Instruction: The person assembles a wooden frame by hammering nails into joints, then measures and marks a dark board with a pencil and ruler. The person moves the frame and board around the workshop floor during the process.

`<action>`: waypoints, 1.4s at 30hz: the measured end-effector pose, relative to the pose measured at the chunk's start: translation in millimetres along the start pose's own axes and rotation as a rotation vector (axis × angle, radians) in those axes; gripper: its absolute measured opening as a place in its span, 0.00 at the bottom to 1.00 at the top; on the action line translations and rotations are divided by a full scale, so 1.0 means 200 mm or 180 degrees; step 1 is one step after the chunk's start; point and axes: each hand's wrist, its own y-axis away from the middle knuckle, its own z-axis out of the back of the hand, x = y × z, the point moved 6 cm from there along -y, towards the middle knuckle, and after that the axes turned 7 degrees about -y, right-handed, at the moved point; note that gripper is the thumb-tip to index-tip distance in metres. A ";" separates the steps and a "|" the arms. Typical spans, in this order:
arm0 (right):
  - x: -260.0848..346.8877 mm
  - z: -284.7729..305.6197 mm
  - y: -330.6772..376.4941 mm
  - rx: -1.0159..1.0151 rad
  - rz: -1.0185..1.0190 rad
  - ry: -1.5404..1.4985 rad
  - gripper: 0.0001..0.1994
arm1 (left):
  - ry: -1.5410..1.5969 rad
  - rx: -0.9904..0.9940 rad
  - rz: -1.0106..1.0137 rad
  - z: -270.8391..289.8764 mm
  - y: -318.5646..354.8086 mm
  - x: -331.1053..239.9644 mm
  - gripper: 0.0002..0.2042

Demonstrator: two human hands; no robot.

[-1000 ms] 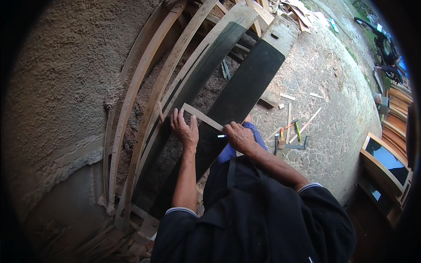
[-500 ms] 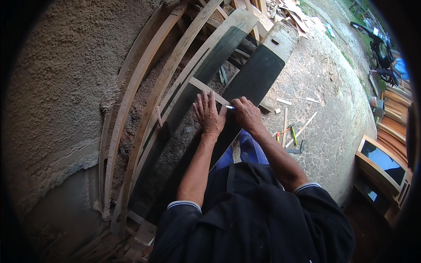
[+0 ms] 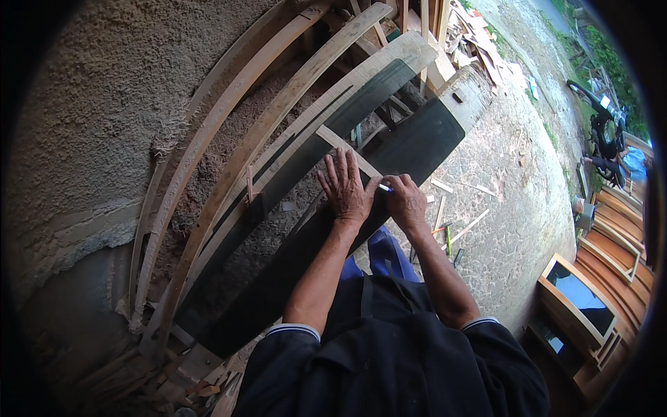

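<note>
My left hand (image 3: 349,191) lies flat with its fingers stretched out, pressing on a short pale wooden strip (image 3: 340,142). That strip spans the gap between two long dark boards: a nearer, wider one (image 3: 424,142) and a farther, narrower one (image 3: 358,104), both with bare wood at their far ends. Close by on the right, my right hand (image 3: 406,203) is closed around a slim white pen (image 3: 384,187). The pen lies beside the strip's near end, by my left thumb; its tip is too small to make out.
Long curved wooden pieces (image 3: 229,111) lean between the boards and a rough wall (image 3: 90,104). Wood scraps (image 3: 476,38) lie in a heap at the far end. A green-handled tool (image 3: 449,236) rests on the cracked floor. Glazed wooden frames (image 3: 549,274) stand at the right.
The view has shifted, so the boards sit farther right in the picture. Both hands keep their places at the strip, and the pen stays in my right hand, now angled slightly more downward.
</note>
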 end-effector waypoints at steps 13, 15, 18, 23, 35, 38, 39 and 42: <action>0.02 0.01 -0.03 0.0034 -0.0001 -0.0084 0.10 | 0.0138 0.0081 0.0082 0.01 -0.01 -0.01 0.44; 0.01 0.01 -0.02 0.0073 -0.0020 -0.0044 0.11 | 0.0139 0.0082 0.0077 0.01 -0.01 -0.01 0.44; 0.01 0.00 -0.02 0.0041 0.0031 -0.0052 0.11 | 0.0153 0.0108 0.0078 0.00 -0.01 -0.01 0.44; 0.00 -0.02 -0.01 0.0010 0.0107 -0.0111 0.11 | 0.0153 0.0170 0.0058 0.00 -0.01 0.00 0.44; -0.10 0.11 0.05 -0.0580 -0.0416 -0.1181 0.14 | -0.0167 0.0120 -0.0030 0.00 -0.02 -0.02 0.45; -0.24 0.19 0.16 -0.0632 -0.1147 -0.1917 0.15 | -0.0197 0.0175 -0.0027 -0.03 -0.01 -0.01 0.46; -0.28 0.19 0.21 -0.0467 -0.1456 -0.2508 0.15 | -0.0212 0.0147 -0.0045 -0.03 -0.01 -0.01 0.46; -0.35 0.18 0.37 -0.0492 -0.2049 -0.3740 0.15 | -0.0368 0.0107 -0.0077 -0.04 -0.02 -0.01 0.46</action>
